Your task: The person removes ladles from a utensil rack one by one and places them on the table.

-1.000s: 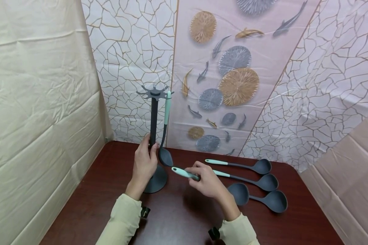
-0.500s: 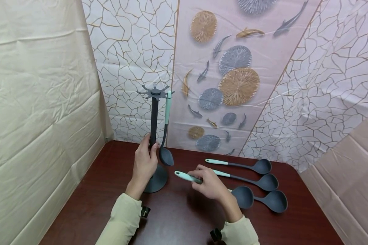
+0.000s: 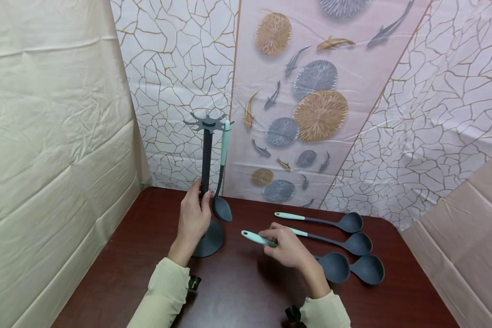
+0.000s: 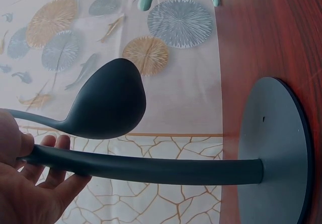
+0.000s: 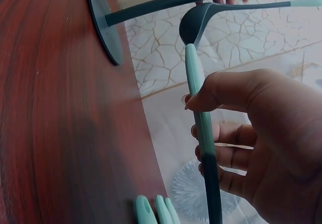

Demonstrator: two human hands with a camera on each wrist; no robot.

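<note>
In the head view my left hand (image 3: 194,216) grips the dark post of a utensil stand (image 3: 206,159), which stands upright on its round base. A ladle (image 3: 222,209) with a mint handle hangs from the stand's spoked top, its dark bowl beside my left fingers. My right hand (image 3: 289,248) holds another ladle (image 3: 335,268) by the handle, whose mint end points toward the stand. In the right wrist view, thumb and fingers pinch that handle (image 5: 201,128) where mint meets dark. The left wrist view shows the post (image 4: 151,169) within my left fingers.
Three more ladles lie on the dark red table (image 3: 238,291) at the right: a far one (image 3: 350,222), a middle one (image 3: 359,244) and a near one (image 3: 367,269), partly covered by the held ladle. Patterned cloth (image 3: 180,68) hangs behind the table.
My right hand has moved right and slightly nearer with its ladle, away from the stand. The left hand keeps its grip on the post, and the hanging ladle stays on the stand.
</note>
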